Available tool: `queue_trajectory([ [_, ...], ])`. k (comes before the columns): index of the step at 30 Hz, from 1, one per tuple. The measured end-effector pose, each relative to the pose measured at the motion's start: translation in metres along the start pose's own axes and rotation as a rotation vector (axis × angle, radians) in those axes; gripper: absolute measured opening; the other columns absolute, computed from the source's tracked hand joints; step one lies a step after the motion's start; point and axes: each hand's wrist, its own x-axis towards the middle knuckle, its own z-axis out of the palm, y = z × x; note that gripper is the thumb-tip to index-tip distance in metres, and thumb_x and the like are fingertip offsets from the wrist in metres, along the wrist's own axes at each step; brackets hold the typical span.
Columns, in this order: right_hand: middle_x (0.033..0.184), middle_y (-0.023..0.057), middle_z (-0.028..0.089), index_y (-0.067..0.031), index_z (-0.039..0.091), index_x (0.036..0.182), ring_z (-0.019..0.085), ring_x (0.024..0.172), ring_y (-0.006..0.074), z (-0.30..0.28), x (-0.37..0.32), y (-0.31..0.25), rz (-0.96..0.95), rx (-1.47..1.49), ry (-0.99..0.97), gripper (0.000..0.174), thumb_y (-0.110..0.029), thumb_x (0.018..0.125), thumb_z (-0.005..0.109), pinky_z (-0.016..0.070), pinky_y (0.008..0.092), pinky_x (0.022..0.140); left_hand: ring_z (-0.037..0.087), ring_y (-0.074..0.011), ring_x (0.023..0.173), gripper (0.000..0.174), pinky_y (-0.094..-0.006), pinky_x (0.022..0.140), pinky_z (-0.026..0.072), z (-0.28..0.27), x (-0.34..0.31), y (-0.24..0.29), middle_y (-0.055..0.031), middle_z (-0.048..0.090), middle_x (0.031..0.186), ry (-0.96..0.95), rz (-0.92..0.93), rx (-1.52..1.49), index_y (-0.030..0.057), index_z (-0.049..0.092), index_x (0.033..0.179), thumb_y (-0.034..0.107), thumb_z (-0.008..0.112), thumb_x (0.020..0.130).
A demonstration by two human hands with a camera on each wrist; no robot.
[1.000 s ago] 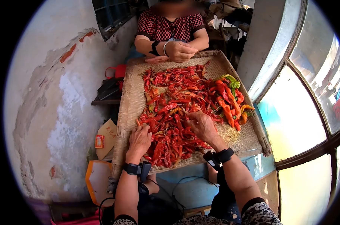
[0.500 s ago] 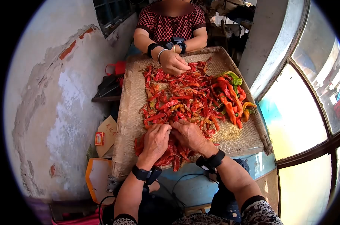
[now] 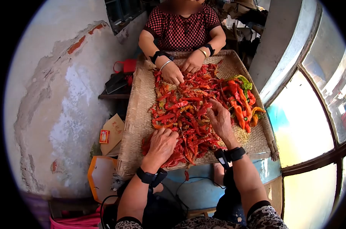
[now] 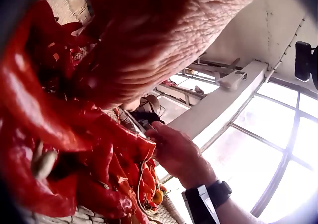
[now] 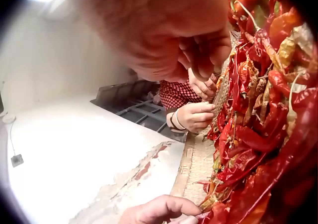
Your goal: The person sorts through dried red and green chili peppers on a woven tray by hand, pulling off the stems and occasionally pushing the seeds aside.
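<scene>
Red chilies (image 3: 194, 124) lie in a loose heap across the middle of a woven tray (image 3: 141, 99). My left hand (image 3: 162, 145) rests on the near left part of the heap, fingers bent over the chilies; whether it grips any I cannot tell. My right hand (image 3: 221, 121) hangs over the right side, fingers curled inward; I cannot tell whether they pinch anything. Farther right, thicker orange-red peppers (image 3: 238, 112) and a green pepper (image 3: 245, 83) lie beside scattered seeds (image 3: 241, 135). Opposite me, a person in a dotted top (image 3: 182, 32) has both hands (image 3: 173, 75) at the far side.
</scene>
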Motion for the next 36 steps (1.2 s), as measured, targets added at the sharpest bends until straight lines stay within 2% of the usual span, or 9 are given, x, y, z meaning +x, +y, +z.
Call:
queue_trajectory([
  [2,0.088,0.0195,0.065,0.0011,0.062,0.113,0.065,0.078,0.0325,0.014,-0.014,-0.015,-0.103,0.058,-0.28,0.027,-0.011,0.089,0.062,0.0528,0.041,0.069,0.054,-0.0287,0.095,0.016,-0.0421,0.085,0.0433,0.001,0.003,0.002,-0.01,0.06,0.094,0.001,-0.001,0.02,0.0046,0.06,0.097,0.015,0.064,0.085],
  [4,0.101,0.0184,0.06,-0.0009,0.054,0.123,0.061,0.094,0.035,0.025,-0.027,-0.028,-0.277,-0.019,-0.435,0.043,-0.009,0.083,0.067,0.0507,0.0412,0.078,0.056,-0.0304,0.087,0.008,-0.0425,0.079,0.0453,0.002,0.005,0.002,-0.0117,0.06,0.086,0.117,0.001,-0.025,0.0055,0.057,0.091,0.01,0.062,0.087],
  [7,0.098,0.0177,0.056,-0.001,0.052,0.12,0.058,0.095,0.0368,0.039,-0.036,-0.025,-0.301,-0.054,-0.585,0.043,-0.009,0.081,0.067,0.0494,0.0428,0.08,0.058,-0.0306,0.084,0.009,-0.0416,0.073,0.048,-0.002,0.006,0.005,-0.0126,0.06,0.087,0.237,0.019,-0.109,0.003,0.057,0.092,0.005,0.062,0.084],
  [17,0.085,0.017,0.061,0.0002,0.055,0.099,0.06,0.075,0.0393,0.032,-0.031,-0.041,-0.275,-0.022,-0.364,0.027,-0.014,0.082,0.069,0.0485,0.0432,0.061,0.061,-0.0323,0.093,0.031,-0.0396,0.077,0.051,-0.018,0.01,0.022,-0.0168,0.06,0.105,0.382,-0.025,-0.433,0.0022,0.056,0.113,0.011,0.066,0.085],
  [18,0.069,0.0137,0.055,0.0007,0.055,0.089,0.056,0.061,0.0314,0.033,-0.031,-0.044,-0.277,0.075,-0.297,0.024,-0.019,0.086,0.069,0.0443,0.0396,0.056,0.061,-0.0326,0.094,0.035,-0.0394,0.079,0.0507,-0.016,0.01,0.019,-0.0174,0.059,0.107,0.342,-0.04,-0.421,0.0016,0.055,0.116,0.013,0.066,0.085],
  [19,0.069,0.0137,0.055,0.0007,0.055,0.089,0.056,0.061,0.0314,0.035,-0.031,-0.043,-0.277,0.072,-0.3,0.024,-0.019,0.086,0.069,0.0443,0.0396,0.056,0.06,-0.0328,0.095,0.04,-0.0392,0.08,0.0505,-0.014,0.009,0.016,-0.0181,0.058,0.109,0.304,-0.052,-0.409,0.001,0.053,0.12,0.015,0.067,0.085],
  [22,0.057,0.0027,0.038,-0.0019,0.047,0.07,0.035,0.057,0.0107,0.042,-0.029,-0.029,-0.006,0.478,-0.314,0.039,-0.029,0.092,0.064,0.035,0.0298,0.049,0.057,-0.0356,0.095,0.033,-0.0424,0.079,0.0485,-0.011,0.005,0.009,-0.0177,0.057,0.104,0.19,-0.026,-0.398,-0.0011,0.054,0.109,0.018,0.067,0.085],
  [28,0.062,-0.0019,0.046,-0.0042,0.05,0.074,0.04,0.059,0.0074,0.034,-0.029,-0.032,0.03,0.546,-0.458,0.035,-0.031,0.092,0.064,0.0374,0.0269,0.051,0.052,-0.0359,0.069,0.025,-0.0439,0.062,0.0422,-0.009,0.007,0.014,-0.0176,0.05,0.073,0.237,-0.007,-0.425,-0.0015,0.045,0.078,0.015,0.06,0.09],
  [36,0.074,0.0016,0.061,-0.0028,0.059,0.094,0.054,0.063,0.007,0.007,-0.01,-0.012,0.277,0.803,-0.326,0.022,-0.024,0.093,0.063,0.0439,0.0222,0.054,0.05,-0.0277,0.048,0.034,-0.0392,0.046,0.0362,-0.002,0.006,-0.001,-0.0151,0.045,0.056,0.332,-0.231,-0.577,0.0016,0.044,0.07,0.021,0.053,0.097],
])
